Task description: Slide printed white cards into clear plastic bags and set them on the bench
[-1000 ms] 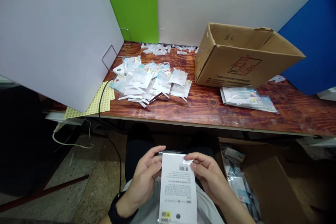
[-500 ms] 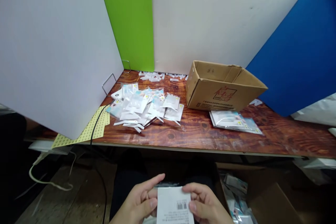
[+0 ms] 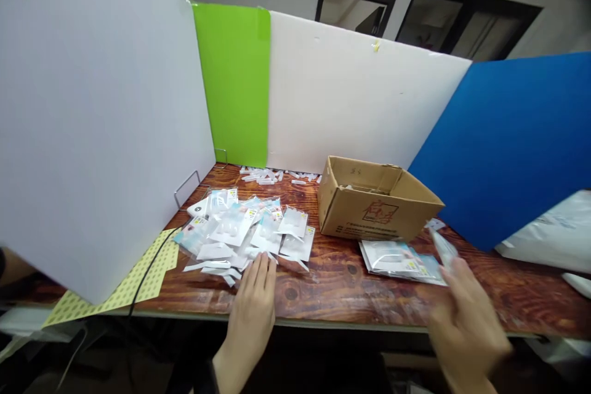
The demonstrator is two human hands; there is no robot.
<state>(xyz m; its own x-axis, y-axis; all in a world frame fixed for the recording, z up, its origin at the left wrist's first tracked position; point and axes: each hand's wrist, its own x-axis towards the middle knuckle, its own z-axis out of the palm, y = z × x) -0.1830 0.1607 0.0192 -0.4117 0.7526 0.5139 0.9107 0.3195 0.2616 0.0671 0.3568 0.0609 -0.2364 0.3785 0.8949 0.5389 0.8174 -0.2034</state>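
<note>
On the worktop (image 3: 323,295), the left hand (image 3: 253,305), apparently freed, now reaches the packet pile (image 3: 233,228); I cannot tell its grip. The right hand (image 3: 466,320) alone grasps a blurred packet (image 3: 444,250).

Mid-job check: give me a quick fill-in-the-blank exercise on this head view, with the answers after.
The right hand, holding a pale packet, looks ____; the left hand is sharper.
The heap of packets lies to the ____ of the open cardboard box.
The narrow panel left of the white back panel is ____.
The dotted sheet under the black cable is ____.

Missing words: blurred; left; green; yellow.
</note>
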